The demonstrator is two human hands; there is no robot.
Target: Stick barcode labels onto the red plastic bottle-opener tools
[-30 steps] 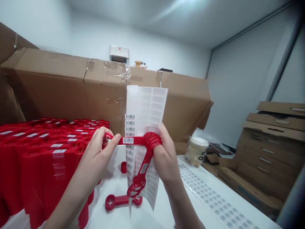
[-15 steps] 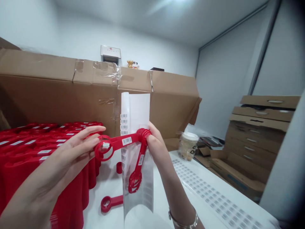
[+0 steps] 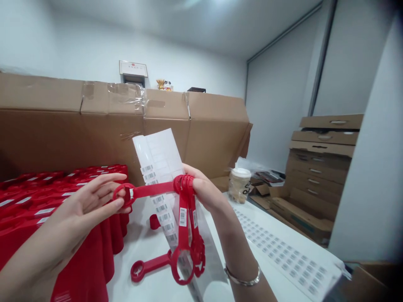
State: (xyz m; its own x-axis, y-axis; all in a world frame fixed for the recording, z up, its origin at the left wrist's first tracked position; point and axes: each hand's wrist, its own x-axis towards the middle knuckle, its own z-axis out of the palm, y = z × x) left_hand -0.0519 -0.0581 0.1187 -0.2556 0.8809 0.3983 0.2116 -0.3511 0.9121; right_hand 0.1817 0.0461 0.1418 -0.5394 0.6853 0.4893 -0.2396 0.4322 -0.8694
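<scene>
My left hand pinches one ring end of a red plastic strap between thumb and fingers. The strap stretches level across to my right hand, which is closed around a stack of ring ends. From that stack hang several more red straps, at least two bearing white barcode labels. A curled white barcode label sheet leans to the left behind the straps; the right fingers behind it are partly hidden. On the table below lie a loose red strap and a small red ring.
Rows of red pieces with white labels stand at the left. A large cardboard box spans the back. To the right are a lidded cup, a flat label sheet on the white table, and stacked cartons.
A labelled strap that stretched between my hands now hangs from the right hand, and another, with no label visible, is stretched there. The label sheet has tilted left, and the view has turned right.
</scene>
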